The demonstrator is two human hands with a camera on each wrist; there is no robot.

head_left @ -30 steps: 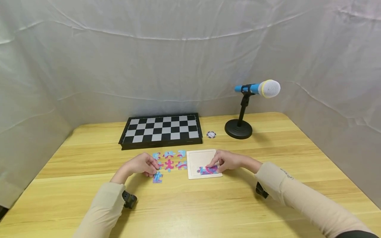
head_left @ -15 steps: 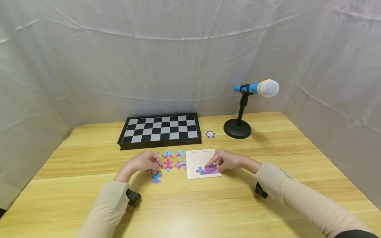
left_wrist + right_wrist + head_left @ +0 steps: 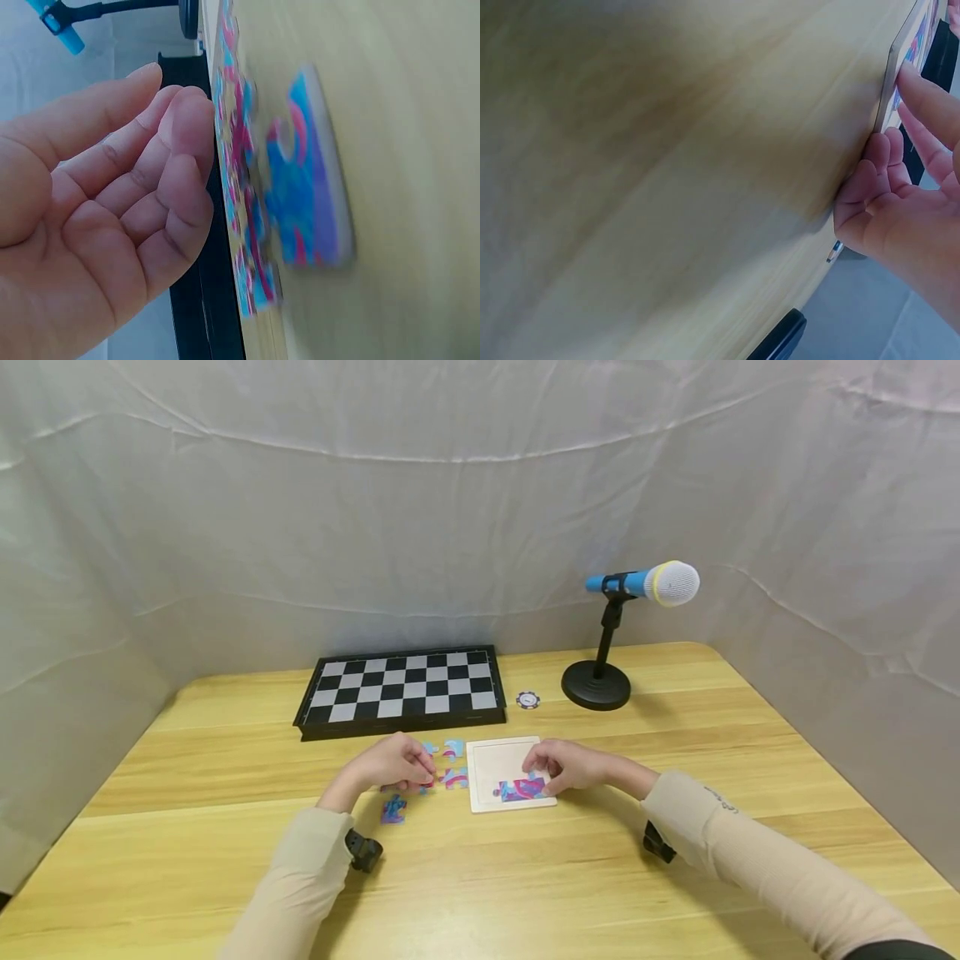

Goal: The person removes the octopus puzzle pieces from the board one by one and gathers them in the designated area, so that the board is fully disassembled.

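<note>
My left hand (image 3: pixel 393 762) hovers over loose jigsaw pieces, its fingers loosely curled. In the left wrist view nothing shows between the fingers of the left hand (image 3: pixel 112 195). One blue and purple jigsaw piece (image 3: pixel 307 195) lies apart from the row, nearer the front. Pink and blue pieces (image 3: pixel 453 778) stay visible right of the left hand; it hides others. The square wooden puzzle tray (image 3: pixel 491 762) holds joined purple pieces (image 3: pixel 522 790) along its front edge. My right hand (image 3: pixel 573 766) rests at the tray's right side, thumb at these pieces, index finger bent above them.
A black-framed checkered board (image 3: pixel 405 689) lies behind the pieces. Right of it is a poker chip (image 3: pixel 528 700). A blue microphone (image 3: pixel 637 583) on a black stand (image 3: pixel 596 685) stands at the back right. Light cloth hangs behind the wooden table (image 3: pixel 480 885).
My left hand has moved right across the loose pieces, uncovering the front one and covering middle ones. The right hand stays at the tray; its index finger has lifted slightly off the pieces.
</note>
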